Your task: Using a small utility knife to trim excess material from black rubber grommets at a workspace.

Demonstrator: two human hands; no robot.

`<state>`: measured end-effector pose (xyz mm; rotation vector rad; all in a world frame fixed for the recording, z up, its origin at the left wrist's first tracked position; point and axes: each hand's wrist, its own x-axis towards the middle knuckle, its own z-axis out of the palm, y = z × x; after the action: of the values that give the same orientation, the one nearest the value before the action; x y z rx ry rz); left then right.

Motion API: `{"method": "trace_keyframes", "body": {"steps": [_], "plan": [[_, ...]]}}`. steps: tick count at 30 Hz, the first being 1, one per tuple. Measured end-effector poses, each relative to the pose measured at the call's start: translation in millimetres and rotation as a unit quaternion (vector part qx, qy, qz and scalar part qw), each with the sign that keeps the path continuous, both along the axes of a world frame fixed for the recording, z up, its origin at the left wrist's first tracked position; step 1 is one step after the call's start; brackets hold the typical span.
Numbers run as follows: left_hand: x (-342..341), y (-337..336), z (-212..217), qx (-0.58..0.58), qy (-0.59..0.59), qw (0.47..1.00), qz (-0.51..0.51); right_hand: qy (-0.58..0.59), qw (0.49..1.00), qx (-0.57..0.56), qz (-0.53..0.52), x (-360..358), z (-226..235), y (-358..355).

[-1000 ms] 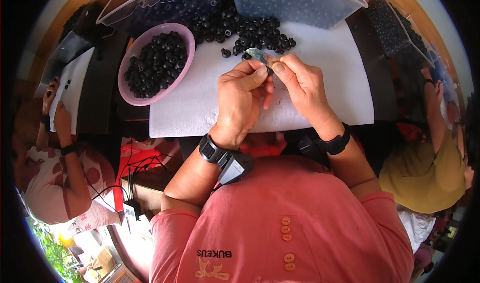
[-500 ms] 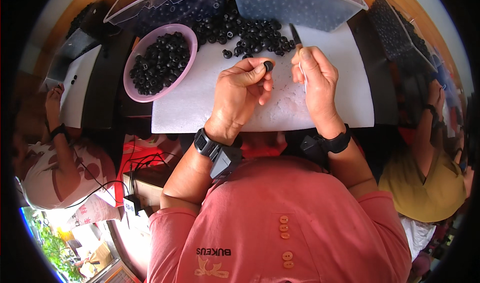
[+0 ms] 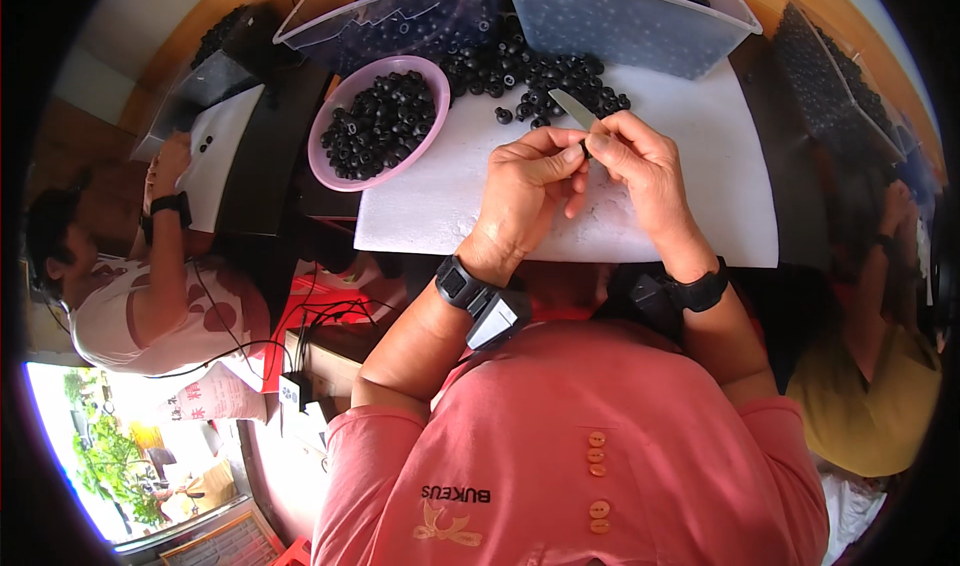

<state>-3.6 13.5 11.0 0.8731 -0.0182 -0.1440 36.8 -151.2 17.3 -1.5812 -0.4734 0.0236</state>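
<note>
Between the thumb and fingers of my left hand [image 3: 525,191] is a small black round part [image 3: 586,150], mostly covered by the fingertips. My right hand [image 3: 645,171] grips a knife [image 3: 572,108], its blade pointing up and to the left, its handle hidden in the fingers. My right thumb meets the left fingertips at the black part; whether the blade touches it cannot be seen. Both hands are above a white foam sheet [image 3: 420,221]. Just beyond them lies a loose pile of black round parts [image 3: 570,72], some showing a hole.
A pink bowl [image 3: 316,146] full of such parts stands at the left of the sheet. Behind the pile are two clear plastic bins, a left bin [image 3: 400,34] and a right bin [image 3: 640,38]. Co-workers sit on either side, beside further bins. Cables hang at lower left.
My right hand has come left with the knife and now meets my left hand at the black part. The blade has turned and shows its flat side. The whole view has shifted a little.
</note>
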Motion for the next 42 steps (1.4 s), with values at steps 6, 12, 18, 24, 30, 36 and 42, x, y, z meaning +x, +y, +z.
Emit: {"method": "trace_keyframes", "body": {"steps": [6,12,18,24,30,36,42], "plan": [[-5.3,7.0,11.1,0.048,0.005,0.999,-0.017,0.047,0.999,0.004,0.0,-3.6,7.9,0.6],[-6.5,12.2,13.1,0.065,0.035,0.997,-0.012,0.027,0.999,-0.013,-0.011,-4.5,5.6,0.8],[-13.3,53.0,38.5,0.268,-0.057,0.943,0.187,0.008,0.999,0.019,-0.042,-4.1,5.6,-1.0],[7.6,135.6,47.9,0.586,-0.123,0.739,0.309,-0.002,0.999,0.032,-0.04,-3.6,3.4,0.5],[8.2,134.3,53.1,0.646,-0.177,0.684,0.289,0.0,0.981,0.161,-0.105,1.6,-1.4,-4.1],[32.2,68.5,51.3,0.683,-0.297,0.651,0.145,0.027,0.953,0.229,-0.195,2.6,2.0,-9.0],[76.0,-1.7,44.8,0.735,-0.369,0.563,0.076,0.031,0.941,0.271,-0.2,2.2,2.8,-12.0]]}}
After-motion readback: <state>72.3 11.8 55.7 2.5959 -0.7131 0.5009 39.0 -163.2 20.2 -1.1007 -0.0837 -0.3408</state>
